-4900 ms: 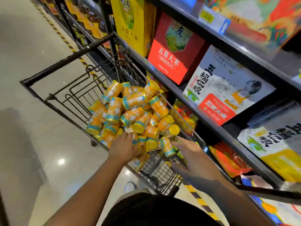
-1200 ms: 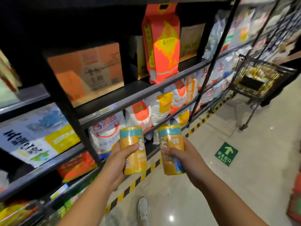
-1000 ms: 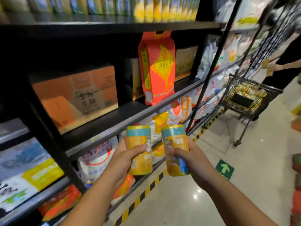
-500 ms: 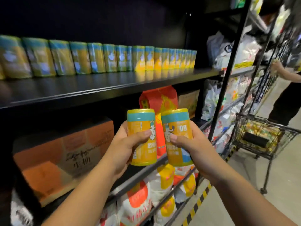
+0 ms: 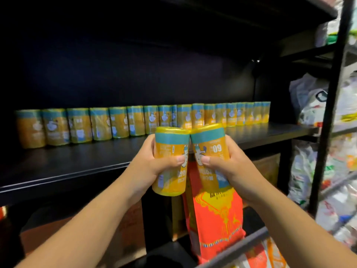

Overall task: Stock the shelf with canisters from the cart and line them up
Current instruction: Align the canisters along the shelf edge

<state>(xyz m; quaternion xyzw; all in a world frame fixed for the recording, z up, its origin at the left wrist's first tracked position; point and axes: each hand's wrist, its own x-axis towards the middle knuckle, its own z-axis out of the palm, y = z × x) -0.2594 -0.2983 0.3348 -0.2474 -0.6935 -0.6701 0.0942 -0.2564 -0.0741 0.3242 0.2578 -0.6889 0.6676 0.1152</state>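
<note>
Held canisters [image 5: 168,144]: glossy film wrap; shelf board [image 5: 77,161]: smooth black, faint sheen; red bag [image 5: 218,219] at 5 o'clock: shiny plastic.

Light: dim; the recess above the shelf [image 5: 77,161] is near black.
Brightest zone: past the shelf's right end, where white bags [image 5: 340,113] wash out.
Sheen: canister row [image 5: 135,120] mirrored faintly on the board.
Focus: sharpest on my left canister [image 5: 170,144] and right canister [image 5: 210,144]; row soft, bags smeared.
Distortion: black post [image 5: 328,113] leans, bowed by the wide lens.
</note>
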